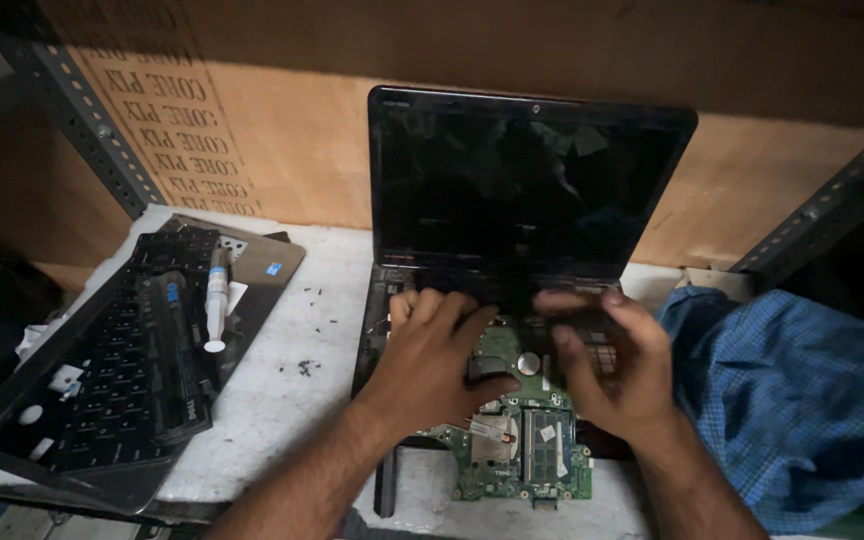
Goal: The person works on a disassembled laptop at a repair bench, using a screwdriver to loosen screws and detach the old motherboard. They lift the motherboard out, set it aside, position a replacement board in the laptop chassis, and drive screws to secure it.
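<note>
Both hands are resting flat, fingers spread, gripping nothing: left hand (432, 350) and right hand (617, 365) on the green motherboard (517, 455). The board looks thin, rigid and fragile; edges appear safest for holding.

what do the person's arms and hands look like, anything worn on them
Both forearms are bare as far as the frame shows: no sleeves, no gloves. The left hand and right hand show no rings or watch that I can make out; the right is blurred.

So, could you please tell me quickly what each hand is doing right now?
Left hand: open, resting on the green motherboard.
Right hand: blurred, grip cannot be told.
</note>
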### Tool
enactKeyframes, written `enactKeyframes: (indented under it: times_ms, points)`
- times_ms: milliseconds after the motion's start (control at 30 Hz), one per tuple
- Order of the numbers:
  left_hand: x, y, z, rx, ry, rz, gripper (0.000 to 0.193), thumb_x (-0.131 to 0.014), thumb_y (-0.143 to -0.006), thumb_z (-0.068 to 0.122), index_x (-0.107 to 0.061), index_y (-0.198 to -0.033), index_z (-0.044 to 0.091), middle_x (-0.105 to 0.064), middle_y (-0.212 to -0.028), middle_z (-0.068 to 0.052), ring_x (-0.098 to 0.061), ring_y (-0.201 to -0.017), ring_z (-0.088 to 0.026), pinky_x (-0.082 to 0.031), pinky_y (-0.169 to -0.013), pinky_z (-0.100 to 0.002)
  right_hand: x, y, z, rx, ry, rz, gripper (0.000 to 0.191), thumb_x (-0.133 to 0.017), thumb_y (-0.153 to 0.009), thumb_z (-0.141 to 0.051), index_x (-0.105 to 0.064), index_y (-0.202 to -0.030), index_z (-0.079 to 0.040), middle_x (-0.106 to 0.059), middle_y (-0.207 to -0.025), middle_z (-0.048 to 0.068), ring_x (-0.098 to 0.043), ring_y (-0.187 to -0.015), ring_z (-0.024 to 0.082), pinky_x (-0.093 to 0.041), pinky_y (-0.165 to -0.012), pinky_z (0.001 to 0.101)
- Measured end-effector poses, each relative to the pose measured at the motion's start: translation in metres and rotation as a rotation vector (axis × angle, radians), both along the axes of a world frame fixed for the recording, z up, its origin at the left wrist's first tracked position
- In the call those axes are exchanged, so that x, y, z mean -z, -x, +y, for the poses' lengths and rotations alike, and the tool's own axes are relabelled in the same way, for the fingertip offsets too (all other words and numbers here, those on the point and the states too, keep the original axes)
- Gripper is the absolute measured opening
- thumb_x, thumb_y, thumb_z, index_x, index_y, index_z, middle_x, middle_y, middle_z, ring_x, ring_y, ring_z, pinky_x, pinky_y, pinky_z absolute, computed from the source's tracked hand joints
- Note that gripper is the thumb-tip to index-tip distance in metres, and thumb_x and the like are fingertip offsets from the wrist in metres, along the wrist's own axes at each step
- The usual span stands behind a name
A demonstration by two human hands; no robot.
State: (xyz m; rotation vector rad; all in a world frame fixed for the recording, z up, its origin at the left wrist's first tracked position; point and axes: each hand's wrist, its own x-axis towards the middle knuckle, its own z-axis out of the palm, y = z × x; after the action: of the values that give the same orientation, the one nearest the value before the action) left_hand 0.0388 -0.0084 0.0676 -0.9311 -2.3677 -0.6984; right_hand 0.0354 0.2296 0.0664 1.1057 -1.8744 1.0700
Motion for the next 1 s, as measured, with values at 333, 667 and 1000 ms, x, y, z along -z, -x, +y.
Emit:
enactKeyframes:
  times_ms: [333, 667, 1000]
  points:
    - [0.001, 0.000, 0.000, -0.001, 0.001, -0.009, 0.081, -0.084, -0.074, 0.055, -0.065, -0.130, -0.001, -0.058, -0.118, -0.013, -0.048, -0.111, -0.031, -0.032, -0.095, -0.049, 0.003, 0.001, 0.005, 0.136, -0.021, 0.016, 0.075, -0.076, -0.089, 0.006, -0.030, -0.145, -0.014, -0.071, -0.112, 0.022, -0.077, -0.100, 0.027, -0.068, -0.079, 0.0326]
    - [0.002, 0.003, 0.000, 0.001, 0.004, 0.005, 0.081, -0.084, -0.074, 0.055, -0.065, -0.128, -0.002, -0.058, -0.118, -0.014, -0.048, -0.110, -0.031, -0.032, -0.095, -0.048, 0.004, 0.006, 0.006, 0.058, -0.077, -0.064, 0.068, -0.070, -0.093, 0.008, -0.030, -0.143, -0.015, -0.069, -0.119, 0.024, -0.078, -0.105, 0.026, -0.068, -0.078, 0.0291]
    - [0.003, 0.005, 0.001, 0.012, -0.017, -0.004, 0.078, -0.087, -0.072, 0.052, -0.067, -0.126, -0.001, -0.059, -0.115, -0.013, -0.049, -0.108, -0.031, -0.034, -0.093, -0.048, 0.011, 0.010, 0.008, -0.076, 0.002, -0.205, 0.066, -0.061, -0.095, 0.014, -0.028, -0.145, -0.014, -0.067, -0.126, 0.024, -0.074, -0.110, 0.029, -0.065, -0.086, 0.0339]
